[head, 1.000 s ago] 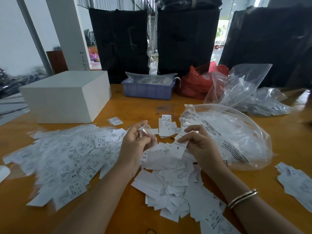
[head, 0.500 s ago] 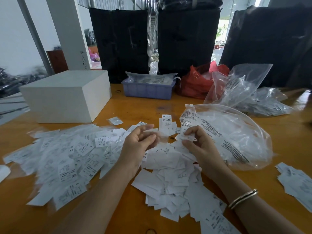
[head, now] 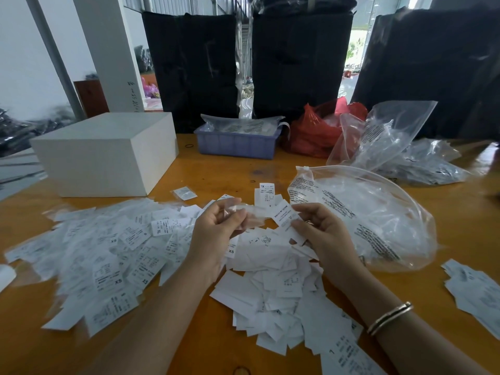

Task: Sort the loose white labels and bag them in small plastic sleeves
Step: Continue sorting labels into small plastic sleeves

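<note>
In the head view, the job looks to be well under way but far from finished. On the orange table (head: pixel 216 174), a broad spread of bagged labels (head: pixel 102 253) covers the left side toward the near edge, each seemingly already inside a clear film, though blur makes that hard to confirm piece by piece. A heap of loose white labels (head: pixel 273 288) lies at the middle, running down to the near edge, and by my reckoning this is what remains to be sorted. A smaller cluster of labels (head: pixel 476 290) sits at the right edge. The left hand (head: pixel 216 231) is raised just above the loose heap, fingers curled, pinching a small clear plastic sleeve (head: pixel 251 215) by its end. The right hand (head: pixel 322 234) is just beside it, thumb and fingers closed on a single white label (head: pixel 284 216) whose free end touches or overlaps the sleeve's mouth; whether it has entered I cannot tell. A big zip bag (head: pixel 365 217) lies just right of the right hand. At the far edge stand a white box (head: pixel 108 152), a purple tray (head: pixel 238 144) and a red bag (head: pixel 313 131).
</note>
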The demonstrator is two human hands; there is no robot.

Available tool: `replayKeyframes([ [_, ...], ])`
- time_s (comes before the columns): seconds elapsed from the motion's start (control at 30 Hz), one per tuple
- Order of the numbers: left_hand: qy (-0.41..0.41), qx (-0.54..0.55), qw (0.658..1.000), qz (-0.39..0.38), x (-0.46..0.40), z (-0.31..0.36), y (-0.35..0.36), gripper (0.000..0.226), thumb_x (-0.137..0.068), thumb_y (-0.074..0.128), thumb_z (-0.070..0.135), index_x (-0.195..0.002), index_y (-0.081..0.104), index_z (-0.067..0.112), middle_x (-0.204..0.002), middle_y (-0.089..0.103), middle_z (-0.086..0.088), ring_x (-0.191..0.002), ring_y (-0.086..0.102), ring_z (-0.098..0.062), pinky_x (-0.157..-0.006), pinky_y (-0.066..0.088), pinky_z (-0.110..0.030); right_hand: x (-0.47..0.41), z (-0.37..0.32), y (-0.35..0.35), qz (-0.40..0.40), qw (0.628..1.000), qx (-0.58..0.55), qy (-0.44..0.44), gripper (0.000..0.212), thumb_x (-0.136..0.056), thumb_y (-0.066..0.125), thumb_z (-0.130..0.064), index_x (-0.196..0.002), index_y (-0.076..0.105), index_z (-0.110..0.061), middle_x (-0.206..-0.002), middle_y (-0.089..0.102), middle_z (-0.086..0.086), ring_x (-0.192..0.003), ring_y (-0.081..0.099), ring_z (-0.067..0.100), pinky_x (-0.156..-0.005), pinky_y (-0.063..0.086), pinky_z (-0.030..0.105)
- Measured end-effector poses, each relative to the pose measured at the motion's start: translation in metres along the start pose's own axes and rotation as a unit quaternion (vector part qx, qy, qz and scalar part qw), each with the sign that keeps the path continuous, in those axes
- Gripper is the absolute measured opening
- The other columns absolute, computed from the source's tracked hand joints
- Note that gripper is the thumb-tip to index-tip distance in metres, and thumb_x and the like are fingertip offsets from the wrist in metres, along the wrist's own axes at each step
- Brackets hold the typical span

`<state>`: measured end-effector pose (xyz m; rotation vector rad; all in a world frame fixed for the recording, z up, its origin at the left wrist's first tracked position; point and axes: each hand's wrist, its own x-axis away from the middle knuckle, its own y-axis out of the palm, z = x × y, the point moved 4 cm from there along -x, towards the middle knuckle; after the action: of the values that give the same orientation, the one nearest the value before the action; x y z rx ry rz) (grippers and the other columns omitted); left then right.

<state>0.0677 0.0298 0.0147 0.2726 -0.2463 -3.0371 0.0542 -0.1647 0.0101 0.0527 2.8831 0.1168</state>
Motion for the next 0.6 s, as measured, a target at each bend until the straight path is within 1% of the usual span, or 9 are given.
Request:
replayKeyframes([
  [0.07, 0.005, 0.003, 1.0, -0.001, -0.0004, 0.0008, 0.0001, 0.016, -0.087, 0.064, 0.015, -0.101, 0.063, 0.023, -0.076, 0.073, 0.006, -0.082, 0.071, -0.012, -0.073, 0.056, -0.021, -0.0001, 0.0007, -0.0017, 0.003, 1.0, -0.016, 0.006, 0.023, -0.086, 0.063, -0.001, -0.098, 0.068, -0.02, -0.09, 0.07, 0.005, -0.08, 0.07, 0.023, -0.064, 0.059, 0.029],
  [0.2, 0.011, 0.005, 1.0, 0.005, -0.0016, 0.0004, -0.0009, 0.016, -0.086, 0.066, 0.015, -0.099, 0.064, 0.024, -0.076, 0.072, 0.004, -0.084, 0.071, -0.015, -0.075, 0.056, -0.024, 0.0001, 0.0031, 0.0006, -0.019, 0.999, -0.033, 0.023, 0.022, -0.086, 0.063, -0.001, -0.096, 0.068, -0.019, -0.089, 0.069, 0.008, -0.078, 0.07, 0.022, -0.063, 0.057, 0.027],
  [0.27, 0.012, 0.003, 1.0, 0.002, -0.0016, -0.0002, 0.0, 0.016, -0.085, 0.066, 0.015, -0.098, 0.065, 0.025, -0.077, 0.071, 0.004, -0.084, 0.07, -0.016, -0.074, 0.056, -0.024, -0.0006, 0.0043, 0.0012, -0.022, 0.999, -0.025, 0.022, 0.021, -0.085, 0.063, -0.001, -0.096, 0.068, -0.019, -0.085, 0.07, 0.005, -0.079, 0.07, 0.02, -0.063, 0.058, 0.027],
  [0.43, 0.018, -0.018, 1.0, -0.007, -0.0005, -0.0019, 0.0025, 0.019, -0.086, 0.066, 0.012, -0.098, 0.064, 0.027, -0.074, 0.07, 0.003, -0.078, 0.071, -0.014, -0.065, 0.053, -0.016, -0.0004, 0.006, 0.0039, -0.048, 0.998, 0.029, 0.002, 0.02, -0.087, 0.063, -0.002, -0.098, 0.064, -0.019, -0.083, 0.071, -0.007, -0.077, 0.071, 0.019, -0.066, 0.06, 0.031],
  [0.5, 0.019, -0.028, 0.999, -0.015, -0.0002, -0.0019, 0.0032, 0.019, -0.087, 0.065, 0.013, -0.099, 0.062, 0.027, -0.073, 0.071, 0.007, -0.077, 0.071, -0.01, -0.064, 0.052, -0.014, 0.0002, 0.005, 0.0068, -0.058, 0.996, 0.063, -0.013, 0.022, -0.087, 0.062, -0.002, -0.098, 0.063, -0.02, -0.082, 0.07, -0.012, -0.072, 0.071, 0.017, -0.064, 0.059, 0.028],
  [0.57, 0.02, -0.029, 0.999, -0.017, 0.0, -0.0021, 0.0028, 0.019, -0.088, 0.065, 0.013, -0.1, 0.062, 0.027, -0.073, 0.071, 0.01, -0.075, 0.07, -0.009, -0.064, 0.052, -0.014, 0.0005, 0.0032, 0.0079, -0.045, 0.995, 0.085, -0.029, 0.023, -0.087, 0.063, -0.001, -0.096, 0.063, -0.023, -0.082, 0.069, -0.011, -0.072, 0.07, 0.016, -0.064, 0.059, 0.03],
  [0.6, 0.021, -0.028, 0.999, -0.015, 0.0, -0.0022, 0.0022, 0.019, -0.088, 0.065, 0.013, -0.1, 0.062, 0.027, -0.073, 0.071, 0.01, -0.074, 0.07, -0.009, -0.063, 0.052, -0.014, 0.0003, 0.0026, 0.0071, -0.032, 0.995, 0.089, -0.036, 0.024, -0.086, 0.063, -0.001, -0.094, 0.063, -0.024, -0.083, 0.069, -0.008, -0.074, 0.07, 0.015, -0.065, 0.06, 0.032],
])
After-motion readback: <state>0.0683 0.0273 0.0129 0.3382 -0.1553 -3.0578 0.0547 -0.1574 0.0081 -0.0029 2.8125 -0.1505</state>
